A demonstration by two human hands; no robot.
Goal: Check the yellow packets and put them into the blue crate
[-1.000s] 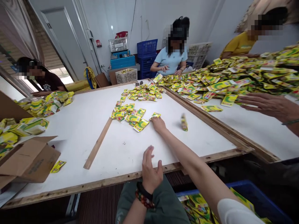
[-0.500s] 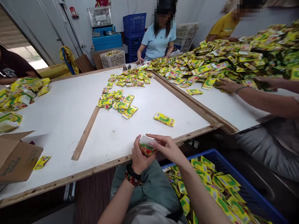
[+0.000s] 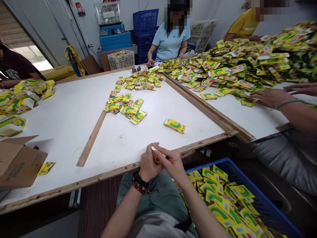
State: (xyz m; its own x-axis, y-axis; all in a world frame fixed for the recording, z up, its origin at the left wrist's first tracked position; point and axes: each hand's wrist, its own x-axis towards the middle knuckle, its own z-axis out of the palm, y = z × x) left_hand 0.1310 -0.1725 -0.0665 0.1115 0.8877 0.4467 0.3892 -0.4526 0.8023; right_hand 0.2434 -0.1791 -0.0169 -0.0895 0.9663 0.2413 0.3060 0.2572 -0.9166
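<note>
Between my two hands, just over the table's near edge, is a small printed carton, mostly covered by fingers. Its pale top end shows at the fingertips. My left hand is wrapped round the carton from the left. My right hand has its fingers closed on the top end from the right. Farther up the white table lies a yellow and green carton, apart from both hands. A loose heap of similar cartons sits beyond it to the left.
A blue crate full of yellow cartons stands at my right. Wooden strips divide the table. An open cardboard box is at the left. Co-workers sit round the table; one's hands touch the large carton pile.
The carton's white flap stood up before; now it is folded down under my fingers. My right hand has moved in closer to the left. A co-worker's hands at the right have moved rightward.
</note>
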